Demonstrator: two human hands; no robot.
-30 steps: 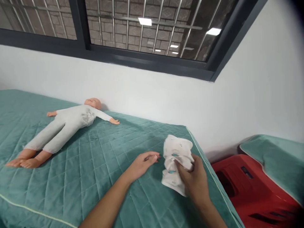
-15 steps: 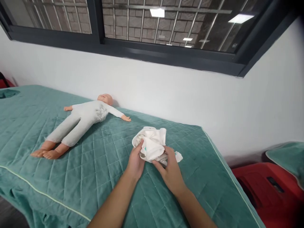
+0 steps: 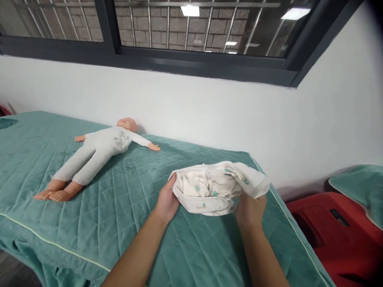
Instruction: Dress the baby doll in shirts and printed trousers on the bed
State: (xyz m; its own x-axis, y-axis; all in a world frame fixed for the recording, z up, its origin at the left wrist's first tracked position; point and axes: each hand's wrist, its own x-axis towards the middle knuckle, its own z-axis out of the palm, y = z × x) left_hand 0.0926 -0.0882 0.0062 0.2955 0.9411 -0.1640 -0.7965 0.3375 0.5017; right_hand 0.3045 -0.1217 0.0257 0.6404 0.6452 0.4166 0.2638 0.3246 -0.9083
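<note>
A white baby garment (image 3: 206,185) with small green and brown prints is stretched between my two hands above the bed. My left hand (image 3: 167,201) pinches its left edge, thumb on top. At the other end my right hand (image 3: 251,211) is closed underneath the cloth; a flap hangs over it and hides most of its fingers. The cloth's middle is bunched in folds, so its exact cut is hard to make out. To the left, a baby doll (image 3: 103,147) in a pale grey-white suit lies on its back, arms spread and feet bare.
A green quilted cover (image 3: 125,207) with pale piping lies over the bed. Behind it are a white wall (image 3: 191,107) and a dark-framed barred window (image 3: 191,65). A red plastic piece (image 3: 326,231) with green cloth (image 3: 359,187) on it stands at the right.
The bunched garment has been pulled wider, showing its printed side. My right hand has moved right and under the cloth; my left hand stays near its place. The view has shifted slightly.
</note>
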